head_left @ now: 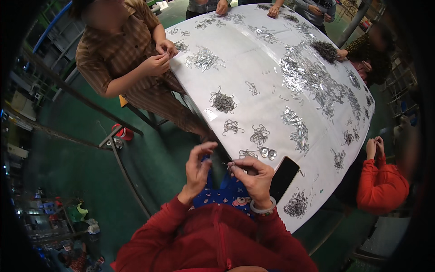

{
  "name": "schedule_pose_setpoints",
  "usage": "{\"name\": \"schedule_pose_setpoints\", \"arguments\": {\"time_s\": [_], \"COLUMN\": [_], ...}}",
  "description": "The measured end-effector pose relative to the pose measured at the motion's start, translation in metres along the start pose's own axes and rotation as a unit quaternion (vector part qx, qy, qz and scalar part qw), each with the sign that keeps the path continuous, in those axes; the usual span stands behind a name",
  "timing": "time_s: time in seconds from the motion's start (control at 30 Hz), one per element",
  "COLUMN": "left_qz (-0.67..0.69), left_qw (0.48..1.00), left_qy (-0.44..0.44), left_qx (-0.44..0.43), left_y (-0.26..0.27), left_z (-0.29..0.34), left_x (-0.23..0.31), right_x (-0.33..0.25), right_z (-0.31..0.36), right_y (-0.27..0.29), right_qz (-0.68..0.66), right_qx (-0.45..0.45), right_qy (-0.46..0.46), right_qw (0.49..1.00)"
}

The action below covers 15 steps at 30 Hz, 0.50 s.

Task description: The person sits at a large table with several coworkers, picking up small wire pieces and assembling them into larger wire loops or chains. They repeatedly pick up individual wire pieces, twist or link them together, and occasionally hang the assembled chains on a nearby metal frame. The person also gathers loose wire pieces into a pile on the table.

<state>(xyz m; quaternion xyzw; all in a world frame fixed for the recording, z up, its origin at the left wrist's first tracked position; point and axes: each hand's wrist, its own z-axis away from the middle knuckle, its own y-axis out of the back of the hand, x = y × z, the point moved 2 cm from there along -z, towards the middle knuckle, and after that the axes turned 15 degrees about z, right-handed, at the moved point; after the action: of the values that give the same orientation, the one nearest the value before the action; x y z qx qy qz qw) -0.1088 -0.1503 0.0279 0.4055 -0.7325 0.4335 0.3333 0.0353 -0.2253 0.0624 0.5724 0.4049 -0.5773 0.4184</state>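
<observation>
My left hand (pixel 198 168) is raised off the table's near edge, its fingers curved and apart with nothing seen between them. Beside it, my right hand (pixel 255 177) pinches a small metal wire piece (pixel 228 165) between thumb and forefinger; its exact shape is too small to make out. Just beyond the right hand lie loose bent wire hooks (pixel 248 154) and two round metal discs (pixel 268 153). A dark-screened phone (pixel 285 174) rests on the table to the right of that hand. Further right is a pile of wire hooks (pixel 297 204).
The white table (pixel 244 59) carries a large heap of shiny metal strips (pixel 312 77) and several small piles of hooks (pixel 222 101). A person in a striped brown shirt (pixel 122 54) works at the left, another in red (pixel 383 188) at the right. A metal rail (pixel 129 174) stands left.
</observation>
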Motion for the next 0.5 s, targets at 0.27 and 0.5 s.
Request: {"name": "schedule_pose_setpoints", "arguments": {"time_s": [0.27, 0.5], "left_qz": [-0.33, -0.447], "left_qw": [0.872, 0.731], "left_qy": [-0.144, -0.177], "left_qx": [-0.331, -0.485], "left_y": [-0.061, -0.091], "left_z": [-0.183, -0.223], "left_x": [-0.162, -0.21], "right_x": [0.007, 0.004], "right_z": [0.005, 0.007], "right_y": [-0.001, 0.002], "right_qz": [-0.028, -0.015], "right_qx": [0.011, 0.003], "right_qy": [-0.037, 0.003], "right_qw": [0.999, 1.0]}}
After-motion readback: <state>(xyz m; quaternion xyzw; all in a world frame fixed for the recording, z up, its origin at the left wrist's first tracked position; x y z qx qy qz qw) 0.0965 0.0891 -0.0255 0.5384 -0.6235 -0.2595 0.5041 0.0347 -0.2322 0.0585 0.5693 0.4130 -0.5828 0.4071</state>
